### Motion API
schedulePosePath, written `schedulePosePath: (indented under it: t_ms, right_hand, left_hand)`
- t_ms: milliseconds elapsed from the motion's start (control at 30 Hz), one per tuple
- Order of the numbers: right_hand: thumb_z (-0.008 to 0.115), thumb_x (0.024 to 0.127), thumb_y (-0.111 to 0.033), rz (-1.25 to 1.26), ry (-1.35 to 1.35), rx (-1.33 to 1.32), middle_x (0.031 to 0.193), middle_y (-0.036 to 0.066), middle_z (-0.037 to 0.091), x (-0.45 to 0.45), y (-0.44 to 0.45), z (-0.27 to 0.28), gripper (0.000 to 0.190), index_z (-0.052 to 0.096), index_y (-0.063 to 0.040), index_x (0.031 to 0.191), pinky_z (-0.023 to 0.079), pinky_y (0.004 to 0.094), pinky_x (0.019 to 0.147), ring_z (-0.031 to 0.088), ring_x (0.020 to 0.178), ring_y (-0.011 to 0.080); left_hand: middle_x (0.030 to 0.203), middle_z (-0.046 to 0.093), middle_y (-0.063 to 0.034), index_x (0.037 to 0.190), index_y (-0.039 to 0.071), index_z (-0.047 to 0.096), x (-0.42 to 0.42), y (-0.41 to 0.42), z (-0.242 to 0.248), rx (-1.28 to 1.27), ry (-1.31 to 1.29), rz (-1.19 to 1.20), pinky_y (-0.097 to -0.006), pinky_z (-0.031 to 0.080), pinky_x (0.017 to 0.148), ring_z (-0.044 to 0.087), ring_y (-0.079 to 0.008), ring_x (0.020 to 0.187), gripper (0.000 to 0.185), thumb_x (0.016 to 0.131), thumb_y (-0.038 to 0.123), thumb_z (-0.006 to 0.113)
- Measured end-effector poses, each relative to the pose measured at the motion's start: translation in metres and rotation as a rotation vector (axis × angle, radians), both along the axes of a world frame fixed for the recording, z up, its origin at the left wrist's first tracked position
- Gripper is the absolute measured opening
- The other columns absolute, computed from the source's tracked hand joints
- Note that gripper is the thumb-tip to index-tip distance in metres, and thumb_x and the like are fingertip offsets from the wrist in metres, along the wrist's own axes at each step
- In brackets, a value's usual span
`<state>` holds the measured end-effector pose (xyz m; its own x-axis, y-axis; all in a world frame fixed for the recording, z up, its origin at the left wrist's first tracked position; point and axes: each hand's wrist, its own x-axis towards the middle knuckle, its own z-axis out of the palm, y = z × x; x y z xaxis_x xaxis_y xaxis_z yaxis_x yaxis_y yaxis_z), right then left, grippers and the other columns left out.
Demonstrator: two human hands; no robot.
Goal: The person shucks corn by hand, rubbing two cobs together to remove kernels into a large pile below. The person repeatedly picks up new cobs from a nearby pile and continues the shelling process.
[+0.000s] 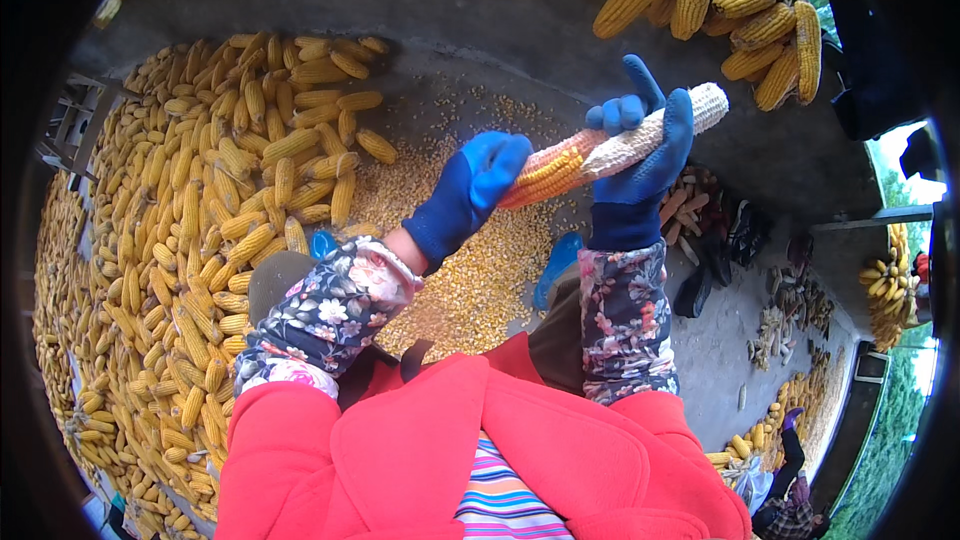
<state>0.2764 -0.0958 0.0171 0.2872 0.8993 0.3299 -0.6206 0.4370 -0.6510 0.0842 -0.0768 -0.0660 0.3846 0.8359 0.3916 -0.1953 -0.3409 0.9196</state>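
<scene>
In a blue work glove, my left hand (484,176) grips the lower end of a partly shelled corn cob (551,171). Yellow kernels remain on one side of it, while the other side shows pinkish bare cob. My right hand (646,139), gloved alike, holds a bare whitish corn cob (637,141) across its palm, with the index finger raised. The two cobs touch and overlap between my hands. Loose corn kernels (480,262) cover the floor below, between my knees.
A large heap of yellow corn ears (202,202) fills the left side. Bundled corn ears (765,30) hang at the upper right. Dark shoes (694,289) and bare cobs (684,206) lie right of my arm. Another person (791,495) is at the lower right, near more ears.
</scene>
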Motion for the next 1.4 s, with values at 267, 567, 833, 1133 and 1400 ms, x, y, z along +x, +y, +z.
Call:
schedulePosePath:
  t_ms: [267,567,833,1133,1400]
  right_hand:
    - [0.040,0.112,-0.046,0.182,-0.039,0.109,0.066,-0.003,0.049,-0.011,-0.004,0.006,0.068,0.052,0.013,0.143,0.040,0.0327,0.062,0.043,0.058,0.0116]
    - [0.039,0.113,-0.045,0.163,-0.140,0.125,0.065,-0.002,0.052,-0.027,-0.006,0.004,0.068,0.052,0.016,0.142,0.040,0.0284,0.056,0.045,0.056,0.0094]
    - [0.042,0.111,-0.047,0.116,-0.239,0.150,0.067,-0.001,0.054,-0.033,-0.009,0.015,0.071,0.051,0.017,0.142,0.045,0.0283,0.058,0.052,0.058,0.0103]
    - [0.045,0.109,-0.052,0.139,0.055,0.098,0.067,-0.003,0.047,0.013,0.000,0.002,0.073,0.053,0.012,0.144,0.039,0.0333,0.065,0.039,0.062,0.0113]
    - [0.058,0.105,-0.047,0.157,0.196,0.031,0.068,-0.006,0.046,0.022,0.000,0.007,0.070,0.051,0.012,0.143,0.039,0.0302,0.067,0.038,0.062,0.0084]
  left_hand:
    - [0.087,0.061,0.0024,0.093,0.005,0.068,-0.009,0.006,-0.015,-0.122,0.106,-0.237,-0.0288,0.046,0.070,0.053,-0.0046,0.080,0.038,0.111,0.034,0.052]
    - [0.101,0.073,-0.0088,0.120,0.006,0.067,-0.011,0.004,-0.024,-0.784,-0.011,-0.504,-0.0325,0.059,0.077,0.073,-0.0167,0.089,0.053,0.111,0.052,0.043]
    - [0.119,0.070,-0.0110,0.136,0.004,0.061,-0.017,0.016,-0.046,-0.529,0.032,-0.542,-0.0379,0.060,0.092,0.073,-0.0224,0.103,0.064,0.108,0.060,0.044]
    - [0.106,0.072,-0.0058,0.118,0.007,0.069,-0.013,-0.006,0.022,-0.575,0.121,-0.442,-0.0288,0.056,0.073,0.069,-0.0134,0.091,0.065,0.103,0.067,0.049]
    - [0.100,0.072,-0.0078,0.115,0.005,0.069,-0.018,-0.006,0.030,-0.434,0.120,-0.540,-0.0284,0.055,0.072,0.069,-0.0154,0.085,0.059,0.106,0.059,0.047]
